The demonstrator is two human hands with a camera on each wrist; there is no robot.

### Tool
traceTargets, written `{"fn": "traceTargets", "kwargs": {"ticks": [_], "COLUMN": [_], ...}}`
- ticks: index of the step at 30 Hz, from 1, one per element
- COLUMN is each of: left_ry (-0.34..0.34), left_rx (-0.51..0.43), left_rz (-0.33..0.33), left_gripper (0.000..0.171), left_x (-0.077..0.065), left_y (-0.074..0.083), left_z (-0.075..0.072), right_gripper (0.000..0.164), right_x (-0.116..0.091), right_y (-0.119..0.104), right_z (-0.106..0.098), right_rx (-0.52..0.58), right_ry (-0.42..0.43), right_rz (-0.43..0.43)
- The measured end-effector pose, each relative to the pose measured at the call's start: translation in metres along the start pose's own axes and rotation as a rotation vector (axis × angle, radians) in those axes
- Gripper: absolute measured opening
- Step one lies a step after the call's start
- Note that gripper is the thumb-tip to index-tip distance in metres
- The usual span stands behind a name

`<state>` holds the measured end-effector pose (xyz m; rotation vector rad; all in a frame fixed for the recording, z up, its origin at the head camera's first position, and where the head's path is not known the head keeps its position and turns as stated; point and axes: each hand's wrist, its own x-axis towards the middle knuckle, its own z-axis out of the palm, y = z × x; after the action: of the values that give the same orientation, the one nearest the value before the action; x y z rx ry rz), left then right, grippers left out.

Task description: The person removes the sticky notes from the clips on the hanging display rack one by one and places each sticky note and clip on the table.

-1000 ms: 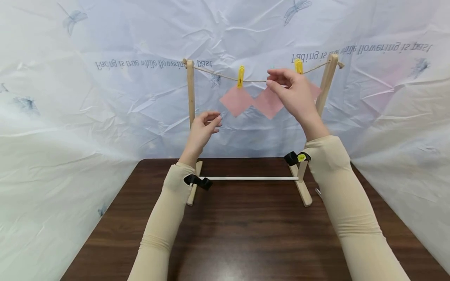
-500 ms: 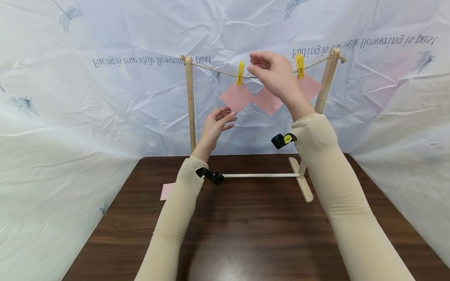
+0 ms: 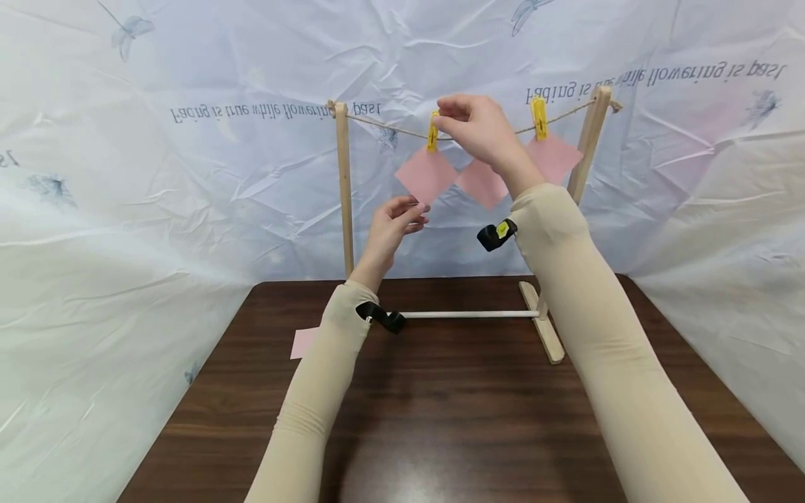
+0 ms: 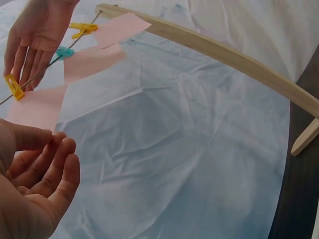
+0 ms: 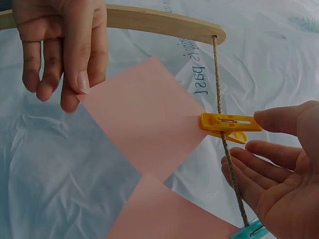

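A pink square of paper [image 3: 428, 175] hangs by one corner from a yellow clothespin [image 3: 433, 131] on a rope [image 3: 391, 128]. My left hand [image 3: 388, 229] pinches its bottom corner between thumb and fingers. Up at the rope, my right hand [image 3: 483, 131] has the thumb against the handle end of that clothespin and the index finger by its other leg, as the right wrist view shows. A second pink paper [image 3: 482, 183] hangs alongside from a teal clothespin [image 4: 64, 52]. Farther right, another yellow clothespin [image 3: 539, 117] holds a third pink paper [image 3: 555, 156].
Wooden posts [image 3: 344, 188] hold up the rope at both ends, joined low down by a white rod [image 3: 468, 314]. Another pink paper [image 3: 303, 342] lies on the dark wooden table [image 3: 434, 412], partly behind the left forearm. Printed white sheeting [image 3: 283, 175] surrounds the table.
My right hand has moved left along the rope, from over the middle paper to the left yellow clothespin. My left hand has come right and taken the left paper's bottom corner.
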<state>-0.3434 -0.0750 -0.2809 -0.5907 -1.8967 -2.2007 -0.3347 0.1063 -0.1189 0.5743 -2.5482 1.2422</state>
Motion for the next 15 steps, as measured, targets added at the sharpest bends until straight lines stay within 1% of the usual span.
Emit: {"fn": "traceTargets", "kwargs": {"ticks": [7,15], "left_ry": [0.023,0.040], "left_rx": [0.046,0.080], "left_rz": [0.019,0.048], "left_gripper": [0.015,0.017], "left_x": [-0.003,-0.006], "left_y": [0.004,0.011], "left_z": [-0.005,-0.015], "right_gripper": [0.057,0.058], "right_x": [0.001,0.000], "right_y": [-0.003,0.002], "right_z": [0.003,0.000], "right_rx": [0.001,0.047], "right_ry": [-0.040,-0.040], "right_rz": [0.022,0.011]}}
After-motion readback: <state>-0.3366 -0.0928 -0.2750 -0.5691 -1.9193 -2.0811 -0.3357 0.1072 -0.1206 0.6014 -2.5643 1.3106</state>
